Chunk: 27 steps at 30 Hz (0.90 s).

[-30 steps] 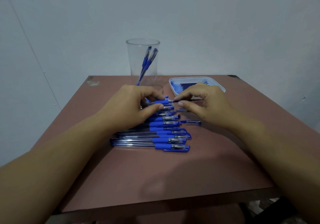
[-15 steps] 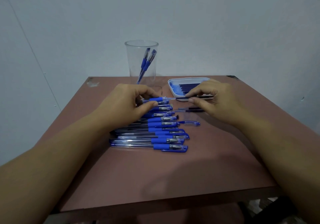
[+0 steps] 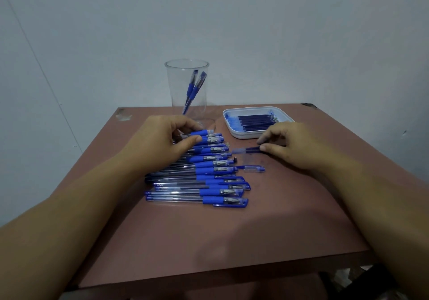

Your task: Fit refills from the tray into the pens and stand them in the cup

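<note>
walls (image 3: 255,21): pale grey-blue | table (image 3: 209,234): reddish-brown | light: dim

No text, label, brand, number or sign can be read anywhere in the head view. The barrels of the pens (image 3: 197,185), the wall of the cup (image 3: 173,86) and the rim of the tray (image 3: 241,135) are shown too small and too blurred for any marking to be made out.
</note>
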Motion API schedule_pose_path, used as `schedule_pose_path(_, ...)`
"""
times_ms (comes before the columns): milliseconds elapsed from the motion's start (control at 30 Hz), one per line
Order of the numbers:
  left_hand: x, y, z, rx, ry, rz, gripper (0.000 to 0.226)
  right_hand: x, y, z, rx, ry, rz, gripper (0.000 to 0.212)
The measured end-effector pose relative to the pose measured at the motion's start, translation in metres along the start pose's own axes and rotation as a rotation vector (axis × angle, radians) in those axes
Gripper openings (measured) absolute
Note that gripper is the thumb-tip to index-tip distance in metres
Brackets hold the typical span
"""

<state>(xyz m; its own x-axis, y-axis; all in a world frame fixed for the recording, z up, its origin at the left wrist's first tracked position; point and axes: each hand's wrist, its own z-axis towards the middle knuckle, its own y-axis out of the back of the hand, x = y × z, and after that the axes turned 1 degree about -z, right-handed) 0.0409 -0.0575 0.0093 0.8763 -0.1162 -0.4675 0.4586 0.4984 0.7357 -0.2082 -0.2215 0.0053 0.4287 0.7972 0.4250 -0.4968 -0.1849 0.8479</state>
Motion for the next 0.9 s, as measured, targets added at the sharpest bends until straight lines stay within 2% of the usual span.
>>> schedule_pose_path(233,0.0,0.001,-0.001,-0.022,-0.016,-0.005,0.016,0.006,0.016,0.007,-0.087,-0.019,0.012,0.012)
schedule_pose_path(400,0.003,0.001,0.0,-0.03,-0.032,0.009,0.019,-0.006,0.032,0.049,0.021,-0.086,-0.078,0.011)
schedule_pose_path(633,0.007,0.002,0.0,-0.024,-0.019,0.037,0.02,-0.022,0.017,0.094,0.225,-0.158,-0.182,0.019)
schedule_pose_path(900,0.007,0.003,0.001,-0.011,-0.023,0.055,0.019,-0.024,0.012,0.095,0.249,-0.137,-0.238,0.004)
